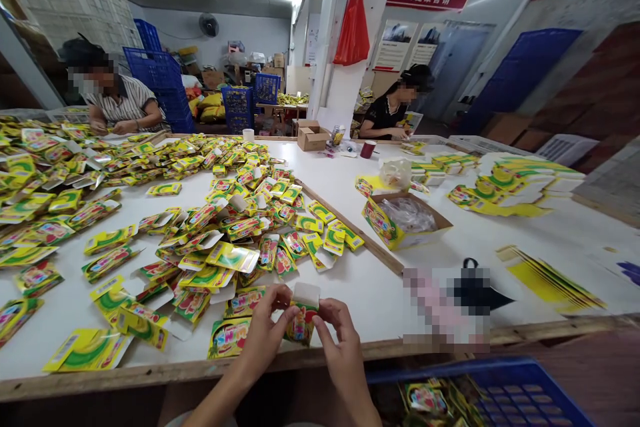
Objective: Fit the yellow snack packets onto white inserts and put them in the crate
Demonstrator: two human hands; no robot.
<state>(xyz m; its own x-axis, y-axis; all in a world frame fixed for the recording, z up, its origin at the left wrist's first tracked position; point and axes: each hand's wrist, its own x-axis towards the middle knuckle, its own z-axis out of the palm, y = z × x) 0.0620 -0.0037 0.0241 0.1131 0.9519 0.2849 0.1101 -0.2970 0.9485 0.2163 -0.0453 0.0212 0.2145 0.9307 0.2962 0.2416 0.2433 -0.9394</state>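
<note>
Between my two hands, over the table's front edge, is a small yellow-and-green printed carton (302, 321) with its white top flap (306, 293) standing up. My left hand (273, 323) grips the carton's left side, thumb on its front. On the opposite side, my right hand (340, 330) has its thumb and fingers closed on the carton's edge. Just left of my left hand, another printed carton (227, 337) lies on the table. Beyond my hands spreads a heap of similar cartons (200, 273), several with flaps open.
A wooden strip (375, 250) divides the white tabletop (320, 160). Right of it stand an open display box (415, 233) with clear plastic inside and stacked flat cards (555, 283). Below the edge, a blue crate (530, 380) holds cartons. Two people (125, 103) work across the table.
</note>
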